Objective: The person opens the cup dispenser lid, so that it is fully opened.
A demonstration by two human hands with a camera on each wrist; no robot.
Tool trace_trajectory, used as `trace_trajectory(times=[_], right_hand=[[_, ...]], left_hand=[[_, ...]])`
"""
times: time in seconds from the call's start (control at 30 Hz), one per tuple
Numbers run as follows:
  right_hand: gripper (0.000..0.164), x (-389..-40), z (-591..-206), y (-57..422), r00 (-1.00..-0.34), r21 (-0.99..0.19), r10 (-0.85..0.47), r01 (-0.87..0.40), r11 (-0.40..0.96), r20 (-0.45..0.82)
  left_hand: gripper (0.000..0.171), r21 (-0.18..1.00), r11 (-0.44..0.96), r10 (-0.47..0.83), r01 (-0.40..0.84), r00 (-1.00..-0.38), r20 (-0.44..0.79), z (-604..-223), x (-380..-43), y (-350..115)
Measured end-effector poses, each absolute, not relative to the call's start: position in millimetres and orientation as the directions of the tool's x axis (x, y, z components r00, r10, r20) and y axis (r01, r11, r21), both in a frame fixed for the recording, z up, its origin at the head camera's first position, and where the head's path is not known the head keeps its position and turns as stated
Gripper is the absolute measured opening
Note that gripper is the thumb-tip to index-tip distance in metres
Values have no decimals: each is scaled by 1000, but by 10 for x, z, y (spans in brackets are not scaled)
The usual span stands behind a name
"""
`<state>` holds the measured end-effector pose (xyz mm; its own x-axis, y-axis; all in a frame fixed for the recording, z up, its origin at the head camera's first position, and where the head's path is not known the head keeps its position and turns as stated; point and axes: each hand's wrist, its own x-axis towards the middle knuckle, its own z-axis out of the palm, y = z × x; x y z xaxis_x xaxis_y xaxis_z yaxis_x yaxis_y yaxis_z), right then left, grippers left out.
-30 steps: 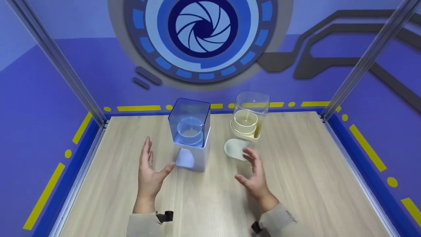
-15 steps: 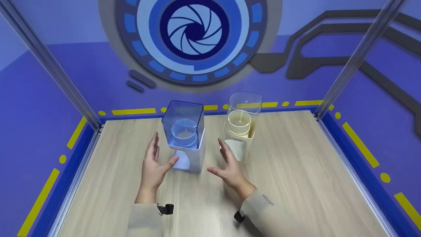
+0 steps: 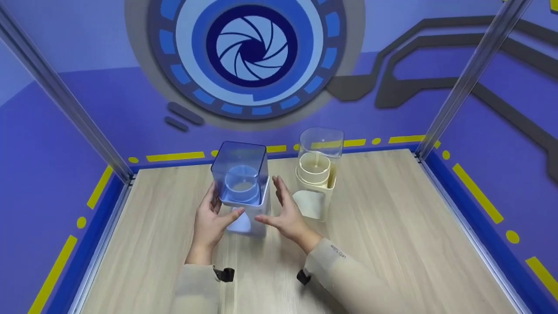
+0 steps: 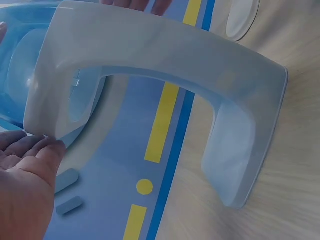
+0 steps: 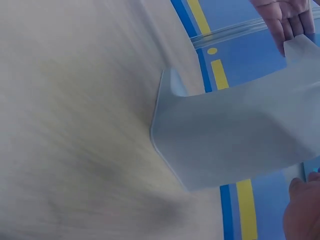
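Note:
A dispenser-like unit stands upright on the table, its clear blue square container [image 3: 239, 152] topping a white body [image 3: 258, 220]. Side-on in the left wrist view, that body [image 4: 165, 45] is C-shaped, with a flat foot on the table. My left hand [image 3: 211, 224] is at its left side, fingers extended along it and thumb across the front. In the left wrist view, the left fingertips [image 4: 52, 147] are right at the body's upper edge. My right hand [image 3: 285, 218] is beside the right side, fingers extended, thumb pointing toward the front. Neither hand curls round the unit.
A second unit, cream with a clear top [image 3: 320, 137] and a round inner cup [image 3: 314, 168], stands close to the right, its pale flat base [image 3: 309, 205] toward me. Blue printed walls [image 3: 244, 124] and metal posts [image 3: 471, 83] enclose the wooden table [image 3: 144, 244].
My right hand has moved left from in front of the cream unit to the blue-topped unit's right side. My left hand has closed in on its left side. The head view has shifted slightly.

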<state>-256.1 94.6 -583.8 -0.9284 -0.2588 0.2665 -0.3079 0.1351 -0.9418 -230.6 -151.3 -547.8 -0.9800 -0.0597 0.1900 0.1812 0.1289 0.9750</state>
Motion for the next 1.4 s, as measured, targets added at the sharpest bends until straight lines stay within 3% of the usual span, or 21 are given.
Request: trace_trajectory(times=[0.17,0.43,0.7,1.1,1.4], right_hand=[[145,-2720,-5751,817,-935,-937,-233,-308,166,267],[123,-2852,-5732,752,-929,-925,-254,-323,199,269],[121,-2855,-5774,738,-933,-924,-234,-322,203,274],[130,-2426,-5793,814,-945,-932,-208,-296,209,253],[131,-2200,-5836,731,-949,-911,-92,-314,267,301]], left_hand=[[106,962,144,-129,232,-959,251,-5480,-2381,-1458],[84,952,161,-187,260,-939,288,-5504,-2433,-1460],[80,956,136,-203,259,-937,283,-5529,-2404,-1433],[74,933,184,-221,309,-912,345,-5602,-2067,-1361],[74,948,142,-133,284,-944,302,-5548,-2096,-1435]])
